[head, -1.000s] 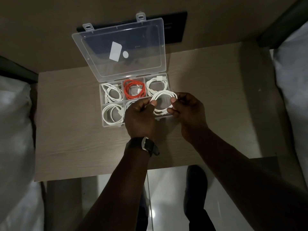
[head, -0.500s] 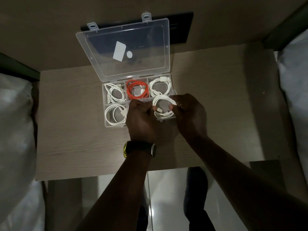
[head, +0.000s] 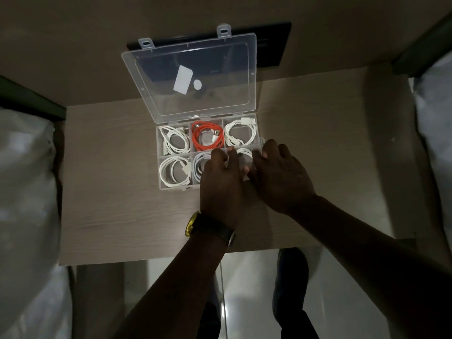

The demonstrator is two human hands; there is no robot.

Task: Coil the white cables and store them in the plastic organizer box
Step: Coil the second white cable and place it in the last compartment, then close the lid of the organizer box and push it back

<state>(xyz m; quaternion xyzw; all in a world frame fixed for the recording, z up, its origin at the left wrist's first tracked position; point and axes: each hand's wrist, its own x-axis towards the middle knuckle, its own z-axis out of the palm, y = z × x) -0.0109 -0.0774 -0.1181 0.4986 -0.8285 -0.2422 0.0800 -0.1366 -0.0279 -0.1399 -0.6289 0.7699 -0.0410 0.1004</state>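
Clear plastic box on counter, lid open, tilted up at far side, two latch tabs on its top edge. Six compartments, two rows of three. Far row: white coil left, orange coil middle, white coil right with USB plug at top. Near row: white coil left, white coil middle, partly covered. Near-right compartment: white cable mostly hidden, only a loop shows, probably lying coiled inside.
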